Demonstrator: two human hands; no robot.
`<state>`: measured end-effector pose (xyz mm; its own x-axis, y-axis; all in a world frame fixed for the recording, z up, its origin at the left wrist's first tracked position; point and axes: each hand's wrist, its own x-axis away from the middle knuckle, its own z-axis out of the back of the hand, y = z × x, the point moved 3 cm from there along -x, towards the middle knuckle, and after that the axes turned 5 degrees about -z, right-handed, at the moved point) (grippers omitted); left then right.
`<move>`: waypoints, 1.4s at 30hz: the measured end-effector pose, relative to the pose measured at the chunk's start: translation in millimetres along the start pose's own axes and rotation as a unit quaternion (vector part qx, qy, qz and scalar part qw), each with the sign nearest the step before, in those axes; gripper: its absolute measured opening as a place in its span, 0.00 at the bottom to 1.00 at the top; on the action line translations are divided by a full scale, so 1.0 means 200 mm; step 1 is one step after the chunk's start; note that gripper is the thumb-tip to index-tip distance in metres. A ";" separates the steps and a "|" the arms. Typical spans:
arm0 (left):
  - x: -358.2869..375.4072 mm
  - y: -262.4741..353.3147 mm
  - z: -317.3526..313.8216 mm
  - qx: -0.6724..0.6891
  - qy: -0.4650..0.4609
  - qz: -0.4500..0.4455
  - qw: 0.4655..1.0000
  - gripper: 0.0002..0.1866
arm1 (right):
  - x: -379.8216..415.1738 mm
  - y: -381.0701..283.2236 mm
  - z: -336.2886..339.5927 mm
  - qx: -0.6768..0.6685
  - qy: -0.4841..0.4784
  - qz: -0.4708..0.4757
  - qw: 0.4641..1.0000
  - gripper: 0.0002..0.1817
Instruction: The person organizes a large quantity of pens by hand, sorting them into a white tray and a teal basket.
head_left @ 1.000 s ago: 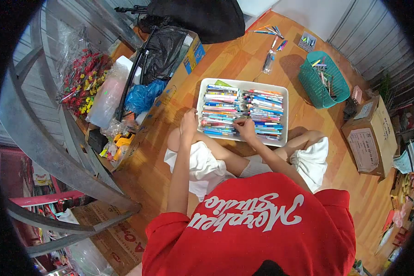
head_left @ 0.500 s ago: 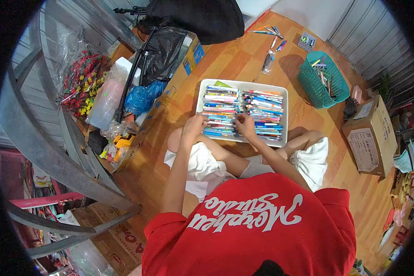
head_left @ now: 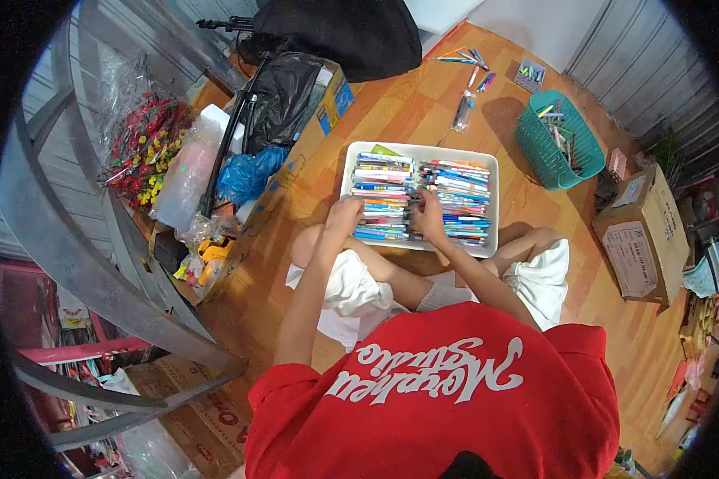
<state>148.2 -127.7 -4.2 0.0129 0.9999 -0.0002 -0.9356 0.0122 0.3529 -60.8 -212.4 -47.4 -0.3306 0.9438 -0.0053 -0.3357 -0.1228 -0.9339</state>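
A white tray (head_left: 494, 199) on the wooden floor holds two columns of pens lying crosswise. My left hand (head_left: 344, 215) is at the left column (head_left: 383, 188), with its fingertips on the pens' left ends and bent inward. My right hand (head_left: 428, 214) rests between the two columns, near the right column (head_left: 465, 191), its fingers curled together. Whether either hand grips a pen is too small to make out.
A green basket (head_left: 535, 152) with pens and a small grey basket (head_left: 530, 73) stand beyond the tray. Loose pens (head_left: 471, 57) lie at the back. A cardboard box (head_left: 639, 239) is at right, and a box of bags (head_left: 327, 104) at left.
My right hand has moved slightly up along the gap between the columns. My left hand has shifted slightly right over the left column's edge.
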 end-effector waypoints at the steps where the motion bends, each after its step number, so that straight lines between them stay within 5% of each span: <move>1: 0.00 -0.01 0.00 -0.011 -0.001 -0.007 1.000 0.09 | 0.00 0.00 0.00 0.012 -0.013 0.009 1.000 0.19; 5: 0.00 0.04 0.05 -0.038 -0.065 -0.019 0.997 0.15 | 0.02 -0.03 -0.02 0.051 -0.043 0.113 0.991 0.24; 8: 0.00 0.12 0.08 -0.039 0.039 -0.073 0.996 0.30 | 0.08 -0.04 -0.05 0.075 -0.086 0.186 0.976 0.29; 9: 0.00 0.10 0.03 -0.053 0.017 -0.084 0.995 0.46 | 0.09 -0.03 -0.06 0.084 -0.106 0.201 0.970 0.30; 12: 0.00 0.08 -0.04 -0.099 -0.041 -0.078 0.991 0.46 | 0.11 -0.08 -0.04 0.099 -0.129 0.211 0.964 0.33; 20: -0.20 0.10 -0.22 -0.207 0.013 -0.093 0.974 0.39 | 0.01 -0.17 0.41 0.048 -0.034 0.135 0.989 0.32; 25: -0.19 0.11 -0.21 -0.120 -0.034 -0.062 0.990 0.41 | 0.00 0.02 0.77 0.031 0.107 0.104 0.988 0.24; 28: -0.18 0.12 -0.21 -0.143 -0.041 -0.051 0.988 0.39 | 0.04 0.06 0.90 -0.068 0.120 0.032 0.990 0.22; 35: -0.21 0.16 -0.17 -0.091 -0.054 -0.050 0.993 0.38 | -0.05 0.06 1.10 -0.038 0.160 0.028 0.986 0.16; 42: -0.53 0.28 0.20 0.012 0.196 -0.040 0.980 0.35 | -0.56 0.01 1.13 0.033 0.101 0.030 0.994 0.15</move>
<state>108.4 -233.7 54.1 -0.0558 0.9206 -0.3866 -0.9286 0.0944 0.3589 -224.5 -388.7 32.0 -0.1699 0.9758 -0.1380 -0.3802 -0.1941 -0.9043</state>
